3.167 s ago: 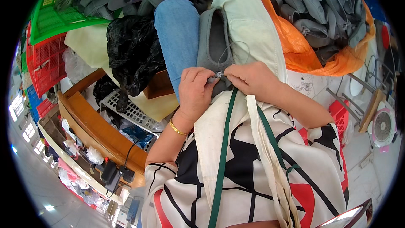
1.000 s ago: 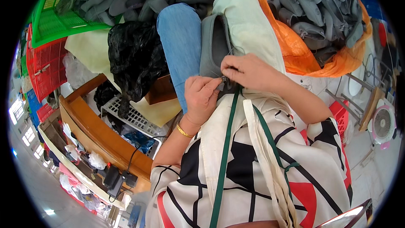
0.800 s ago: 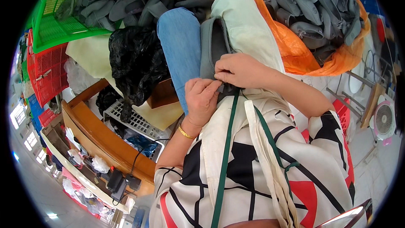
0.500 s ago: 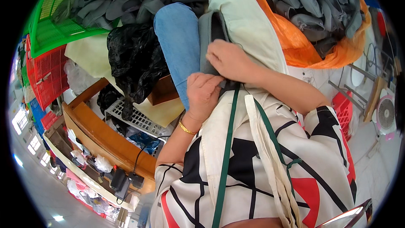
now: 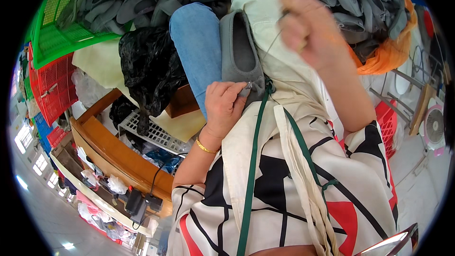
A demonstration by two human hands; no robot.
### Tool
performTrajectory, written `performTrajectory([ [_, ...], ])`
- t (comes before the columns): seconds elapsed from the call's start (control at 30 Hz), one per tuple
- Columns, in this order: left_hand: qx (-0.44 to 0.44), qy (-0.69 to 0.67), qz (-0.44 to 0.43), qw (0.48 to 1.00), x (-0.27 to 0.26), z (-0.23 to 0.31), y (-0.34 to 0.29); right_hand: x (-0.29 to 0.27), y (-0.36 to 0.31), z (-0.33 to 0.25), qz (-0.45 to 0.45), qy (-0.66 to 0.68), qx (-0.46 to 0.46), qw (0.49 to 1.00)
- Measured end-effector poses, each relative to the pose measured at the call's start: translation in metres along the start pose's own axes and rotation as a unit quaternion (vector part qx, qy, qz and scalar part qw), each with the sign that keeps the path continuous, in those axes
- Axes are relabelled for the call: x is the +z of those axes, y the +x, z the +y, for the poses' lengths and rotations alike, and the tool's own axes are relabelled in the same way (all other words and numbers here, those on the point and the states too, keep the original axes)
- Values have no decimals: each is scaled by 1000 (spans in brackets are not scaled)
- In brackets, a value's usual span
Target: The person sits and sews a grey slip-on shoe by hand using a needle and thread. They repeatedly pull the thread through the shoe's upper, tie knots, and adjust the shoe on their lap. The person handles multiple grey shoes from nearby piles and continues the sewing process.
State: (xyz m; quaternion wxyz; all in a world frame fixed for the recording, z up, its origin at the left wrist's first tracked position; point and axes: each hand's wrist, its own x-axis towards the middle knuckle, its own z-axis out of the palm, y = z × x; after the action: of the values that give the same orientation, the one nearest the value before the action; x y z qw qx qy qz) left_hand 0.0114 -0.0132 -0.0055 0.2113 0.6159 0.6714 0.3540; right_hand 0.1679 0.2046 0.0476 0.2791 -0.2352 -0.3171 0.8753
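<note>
A grey slip-on shoe [image 5: 228,54] lies between my thighs, its opening upward and its toe toward my body. My left hand [image 5: 222,108] is closed on the shoe's toe, pinching it beside a small, shiny detail too small to name. My right hand [image 5: 310,31] is raised over my right thigh, away from the shoe and blurred by motion. A thin dark thread [image 5: 271,45] runs from near the toe up to my right hand, whose fingers are curled around its end. Whether a needle is there cannot be made out.
Grey shoes fill a green basket [image 5: 57,42] at the far left and an orange sack [image 5: 386,59] at the far right. A black plastic bag [image 5: 149,61] hangs left of my leg, above a white perforated basket [image 5: 156,130]. Beside these curves a wooden frame [image 5: 111,144]. A fan [image 5: 433,125] stands right.
My right hand has lifted off the shoe, up and to the right, drawing out the thread. The shoe's opening now shows more fully. My left hand has stayed at the toe.
</note>
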Motion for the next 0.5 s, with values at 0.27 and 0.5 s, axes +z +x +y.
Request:
performTrajectory([
  [0.27, -70, -49, -28, 996, -1, -1, 1, -27, -11, -1, -1, -123, -98, 988],
  [0.5, -128, -122, -31, 984, 1, -5, 4, -15, -28, 69, -197, -672, -166, 694],
])
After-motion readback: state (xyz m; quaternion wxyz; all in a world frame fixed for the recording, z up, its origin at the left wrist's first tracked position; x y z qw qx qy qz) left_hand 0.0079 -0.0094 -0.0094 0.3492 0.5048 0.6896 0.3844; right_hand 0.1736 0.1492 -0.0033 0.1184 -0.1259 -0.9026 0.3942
